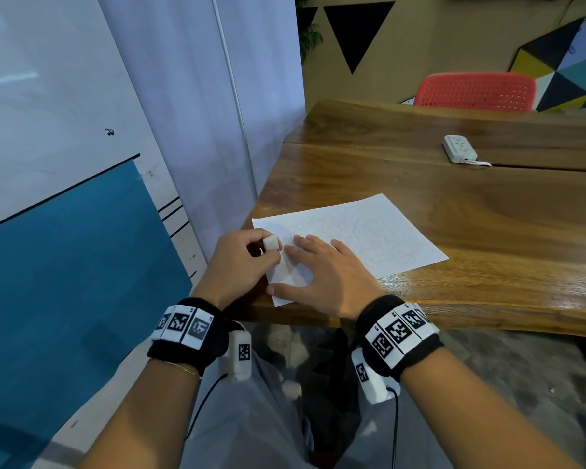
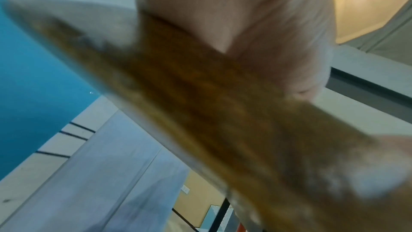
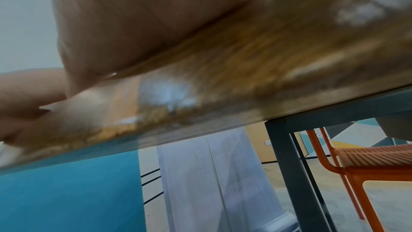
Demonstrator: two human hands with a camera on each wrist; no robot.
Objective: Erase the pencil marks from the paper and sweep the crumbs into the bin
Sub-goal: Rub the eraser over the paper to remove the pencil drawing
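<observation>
— What have your hands got hold of?

— My left hand (image 1: 242, 262) has its fingers curled round a small white block eraser (image 1: 271, 244), pinched between thumb and fingertips, its lower end down on the white sheet of paper (image 1: 359, 233). My right hand (image 1: 322, 275) lies flat and spread on that sheet, fingers straight, pointing to about ten o'clock, thumb out along the near corner.

— And the sheet itself?

— Thin and rectangular, turned at a slant, covered in faint looping grey pencil marks (image 1: 369, 231). It sits at the near left corner of the brown wooden bench (image 1: 487, 231), and the eraser meets it at its nine o'clock edge, just beside my right fingertips.

— What is the bench like?

— Glossy planks with dark grain and a rough, uneven front edge. From my wrists that edge is only a yellow-brown blur.

— Anything else on it?

— A white plastic power strip (image 1: 459, 148) at one o'clock, well apart from the paper.

— The room?

— A red perforated plastic chair (image 1: 476, 91) beyond the bench, a wall of coloured triangles at two o'clock, pale curtains at eleven, a teal panel at nine.
</observation>
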